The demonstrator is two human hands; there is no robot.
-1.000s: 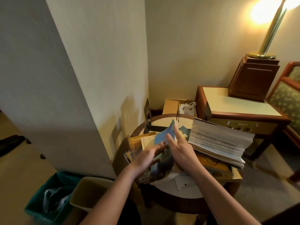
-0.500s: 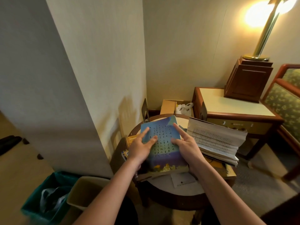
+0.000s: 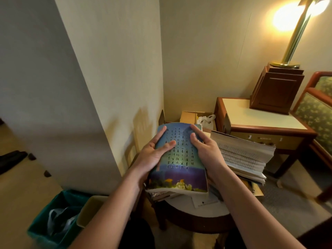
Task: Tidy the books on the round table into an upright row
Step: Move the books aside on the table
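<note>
Here, the left hand [image 3: 152,155] and right hand [image 3: 206,151] each clasp a side edge of the blue book [image 3: 179,164], thumbs and forefingers laid on its cover; it tilts above a pile of books [image 3: 161,194] at the round table's [image 3: 188,211] left edge; an open book [image 3: 242,155] lies at the right edge.

Dim, warm indoor light. Blown-out glare from lamp [image 3: 285,17] at upper right. Soft shadows on wall [image 3: 116,69] left of centre. Wide-angle bending toward frame edges; slight softness throughout, lower corners darkest.
</note>
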